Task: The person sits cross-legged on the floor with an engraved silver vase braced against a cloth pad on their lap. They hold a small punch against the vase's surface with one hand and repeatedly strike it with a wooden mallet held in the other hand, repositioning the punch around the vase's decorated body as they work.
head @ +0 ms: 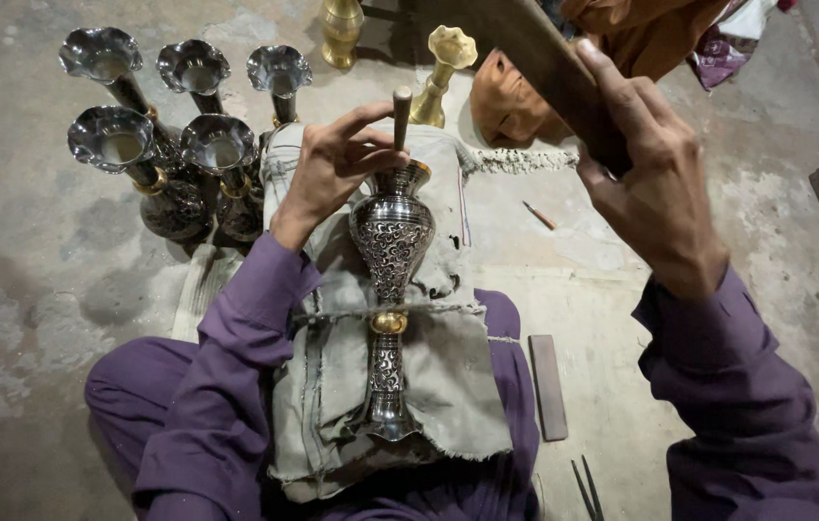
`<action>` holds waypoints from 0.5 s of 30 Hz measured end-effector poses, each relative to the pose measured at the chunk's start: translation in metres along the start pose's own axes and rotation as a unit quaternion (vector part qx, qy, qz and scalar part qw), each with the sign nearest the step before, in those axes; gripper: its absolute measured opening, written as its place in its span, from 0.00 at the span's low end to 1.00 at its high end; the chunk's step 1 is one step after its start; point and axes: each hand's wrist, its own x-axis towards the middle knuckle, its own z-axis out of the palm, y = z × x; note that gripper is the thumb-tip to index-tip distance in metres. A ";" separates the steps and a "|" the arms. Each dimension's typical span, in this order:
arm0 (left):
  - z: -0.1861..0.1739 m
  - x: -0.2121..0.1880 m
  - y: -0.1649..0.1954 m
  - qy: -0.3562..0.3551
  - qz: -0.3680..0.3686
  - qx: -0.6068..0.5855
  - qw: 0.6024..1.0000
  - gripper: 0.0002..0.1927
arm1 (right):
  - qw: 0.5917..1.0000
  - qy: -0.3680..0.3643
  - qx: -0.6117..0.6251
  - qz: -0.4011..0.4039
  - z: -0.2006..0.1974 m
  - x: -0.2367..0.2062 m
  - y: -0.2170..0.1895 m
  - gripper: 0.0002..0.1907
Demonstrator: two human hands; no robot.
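head view: left hand (332,164) pinches a short wooden-handled punch (402,108) upright on the engraved silver vase (391,241); right hand (646,164) grips what looks like a dark wooden mallet (535,48), best swung squarely.

5 vases (168,135) crowding left; bare floor (622,241) right.

The left hand (332,164) is stretched forward, its fingers bent and pinched together. The right hand (646,169) is lifted higher, its fingers closed in a firm grip.

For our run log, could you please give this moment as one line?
left hand: holds punch on engraved vase | right hand: raised, gripping wooden mallet
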 end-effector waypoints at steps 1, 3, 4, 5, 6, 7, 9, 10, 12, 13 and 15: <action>0.000 -0.001 0.000 -0.001 0.004 0.003 1.000 0.24 | 0.998 -0.028 -0.050 -0.017 0.000 0.000 0.001 0.33; -0.001 -0.001 0.000 -0.005 0.013 0.010 1.000 0.24 | 0.995 -0.033 -0.088 -0.026 0.003 0.000 0.002 0.32; -0.001 -0.001 0.000 -0.006 0.012 0.008 1.000 0.25 | 0.997 -0.011 -0.076 -0.018 0.004 0.000 0.002 0.32; -0.001 -0.001 0.000 -0.006 0.009 0.005 1.000 0.25 | 0.998 0.010 -0.063 -0.010 0.005 0.000 0.002 0.32; -0.001 -0.001 0.000 -0.006 0.006 0.002 1.000 0.25 | 1.000 0.013 -0.011 -0.001 0.005 0.001 0.002 0.33; -0.001 -0.001 0.000 -0.007 0.010 0.001 1.000 0.25 | 0.999 0.016 0.041 0.008 0.005 0.001 0.001 0.34; -0.002 0.000 0.000 -0.010 0.018 0.000 1.000 0.25 | 1.000 0.012 0.011 -0.005 0.003 0.004 -0.003 0.35; -0.002 0.001 0.000 -0.011 0.016 0.004 1.000 0.25 | 0.997 0.006 -0.071 -0.027 0.002 0.005 -0.005 0.35; -0.002 0.002 0.000 -0.013 0.011 0.012 1.000 0.24 | 0.997 0.010 -0.073 -0.016 -0.001 0.007 -0.010 0.35; -0.002 0.001 0.001 -0.013 0.003 0.006 1.000 0.24 | 1.000 0.020 0.009 0.017 -0.002 0.006 -0.011 0.36; -0.003 -0.001 0.003 -0.012 -0.013 -0.006 1.000 0.24 | 0.999 0.005 0.023 0.023 -0.001 0.004 -0.011 0.36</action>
